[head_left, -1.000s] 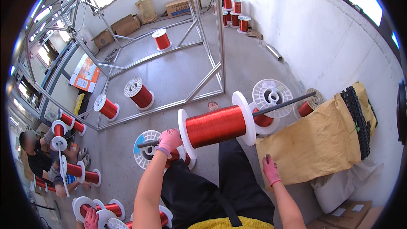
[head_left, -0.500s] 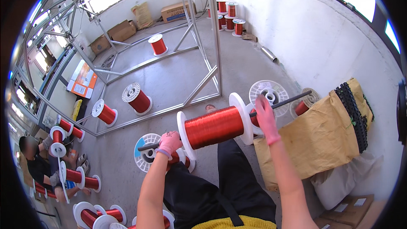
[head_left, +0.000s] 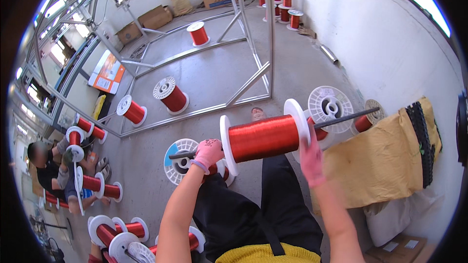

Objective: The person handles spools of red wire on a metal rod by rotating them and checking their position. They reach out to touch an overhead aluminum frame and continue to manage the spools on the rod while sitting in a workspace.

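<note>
A large spool of red wire (head_left: 263,139) with white flanges is in front of my thighs, on a dark rod (head_left: 347,118) that sticks out at both ends. My left hand (head_left: 208,153), in a pink glove, is closed round the rod beside the left flange. Against the outer face of the right flange rests my right hand (head_left: 311,161), also gloved in pink, its fingers stretched upward and slightly blurred. Under the rod's ends stand white-flanged spools, one on the left (head_left: 176,173) and one on the right (head_left: 336,98).
Metal frame bars (head_left: 195,115) run along the floor ahead, with red spools (head_left: 171,96) by them. Brown paper sacking (head_left: 375,165) lies at the right. A seated person (head_left: 48,165) works among spools at the left. More spools (head_left: 129,234) lie at the lower left.
My right hand has come down from the rod to the right flange. My left hand keeps its hold on the rod. The whole view has shifted slightly.
</note>
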Demonstrator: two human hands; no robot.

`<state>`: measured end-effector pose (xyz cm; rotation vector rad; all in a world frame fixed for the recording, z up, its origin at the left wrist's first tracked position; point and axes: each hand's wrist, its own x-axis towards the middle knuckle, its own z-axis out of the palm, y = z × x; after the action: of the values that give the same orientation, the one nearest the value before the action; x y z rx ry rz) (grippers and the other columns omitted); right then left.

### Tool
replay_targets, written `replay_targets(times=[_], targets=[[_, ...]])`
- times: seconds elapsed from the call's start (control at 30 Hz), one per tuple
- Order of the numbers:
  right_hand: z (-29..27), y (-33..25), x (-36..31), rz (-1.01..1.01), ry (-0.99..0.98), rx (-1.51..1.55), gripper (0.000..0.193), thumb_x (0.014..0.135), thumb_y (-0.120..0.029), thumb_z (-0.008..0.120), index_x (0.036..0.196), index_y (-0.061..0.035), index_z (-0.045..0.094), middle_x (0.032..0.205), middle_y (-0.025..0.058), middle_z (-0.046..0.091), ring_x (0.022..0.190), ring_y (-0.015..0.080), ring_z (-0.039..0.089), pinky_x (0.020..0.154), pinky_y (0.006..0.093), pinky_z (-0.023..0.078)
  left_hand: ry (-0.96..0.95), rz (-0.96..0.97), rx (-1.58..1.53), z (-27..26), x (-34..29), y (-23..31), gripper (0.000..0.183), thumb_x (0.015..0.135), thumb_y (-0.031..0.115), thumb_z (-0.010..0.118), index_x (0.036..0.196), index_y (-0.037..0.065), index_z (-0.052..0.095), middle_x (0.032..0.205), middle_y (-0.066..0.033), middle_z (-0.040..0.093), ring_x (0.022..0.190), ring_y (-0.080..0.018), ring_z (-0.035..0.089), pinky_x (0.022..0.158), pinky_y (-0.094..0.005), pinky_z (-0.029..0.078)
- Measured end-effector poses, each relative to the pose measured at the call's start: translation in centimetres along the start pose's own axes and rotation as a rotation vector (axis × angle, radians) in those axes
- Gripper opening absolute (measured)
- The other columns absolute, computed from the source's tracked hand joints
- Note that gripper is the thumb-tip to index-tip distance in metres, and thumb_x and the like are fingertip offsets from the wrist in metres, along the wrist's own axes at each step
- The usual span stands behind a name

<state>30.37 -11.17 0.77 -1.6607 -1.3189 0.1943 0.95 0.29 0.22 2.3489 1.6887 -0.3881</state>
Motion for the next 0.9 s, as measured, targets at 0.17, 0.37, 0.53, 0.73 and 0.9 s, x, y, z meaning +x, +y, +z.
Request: replay_targets(times=[0.17, 0.37, 0.53, 0.73, 0.9], targets=[[0.4, 25.9, -18.9, 0.031, -0.846, -0.859, 0.028, 0.090, -0.022, 0.041, 0.105, -0.0025, 0.054, 0.112, 0.0197, 0.058, 0.093, 0.0340, 0.061, 0.079, 0.0419, 0.049, 0.098, 0.119, 0.031, 1.4, 1.3, -1.5, 0.035, 0.077, 0.034, 0.057, 0.097, 0.007, 0.067, 0.105, -0.0183, 0.063, 0.100, -0.0318, 0.060, 0.085, -0.0412, 0.048], [-1.6, 20.3, -15.7, 0.194, -0.599, -0.649, 0.030, 0.091, -0.027, 0.044, 0.106, -0.0035, 0.055, 0.119, 0.0201, 0.055, 0.095, 0.0349, 0.060, 0.082, 0.0438, 0.047, 0.010, 0.042, -0.064, 1.5, 1.5, -1.8, 0.032, 0.076, 0.032, 0.057, 0.090, 0.006, 0.068, 0.092, -0.0170, 0.066, 0.088, -0.0332, 0.064, 0.078, -0.0416, 0.050], [-2.0, 13.9, -9.9, 0.233, -0.409, -0.406, 0.041, 0.091, -0.030, 0.045, 0.119, -0.0010, 0.051, 0.108, 0.0201, 0.060, 0.097, 0.0353, 0.058, 0.083, 0.0425, 0.046, -0.041, -0.002, -0.078, 0.3, 1.0, -0.8, 0.031, 0.076, 0.031, 0.057, 0.092, 0.007, 0.068, 0.093, -0.0157, 0.067, 0.089, -0.0327, 0.064, 0.078, -0.0416, 0.050], [-3.9, 6.9, -7.3, 0.372, -0.198, -0.023, 0.036, 0.093, -0.023, 0.045, 0.117, 0.0022, 0.053, 0.106, 0.0191, 0.062, 0.101, 0.0330, 0.058, 0.084, 0.0369, 0.046, -0.042, -0.054, -0.049, 1.4, 1.4, -1.0, 0.034, 0.076, 0.030, 0.057, 0.095, 0.004, 0.067, 0.093, -0.0157, 0.067, 0.090, -0.0327, 0.064, 0.077, -0.0418, 0.051], [-4.8, 2.3, 0.6, 0.154, -0.022, 0.209, 0.041, 0.093, -0.022, 0.047, 0.125, 0.0036, 0.046, 0.116, 0.0190, 0.058, 0.108, 0.0263, 0.057, 0.088, 0.0320, 0.044, -0.013, -0.021, -0.083, 1.3, 0.8, -1.3, 0.033, 0.076, 0.030, 0.057, 0.094, 0.006, 0.068, 0.094, -0.0163, 0.067, 0.090, -0.0326, 0.064, 0.078, -0.0409, 0.051]])
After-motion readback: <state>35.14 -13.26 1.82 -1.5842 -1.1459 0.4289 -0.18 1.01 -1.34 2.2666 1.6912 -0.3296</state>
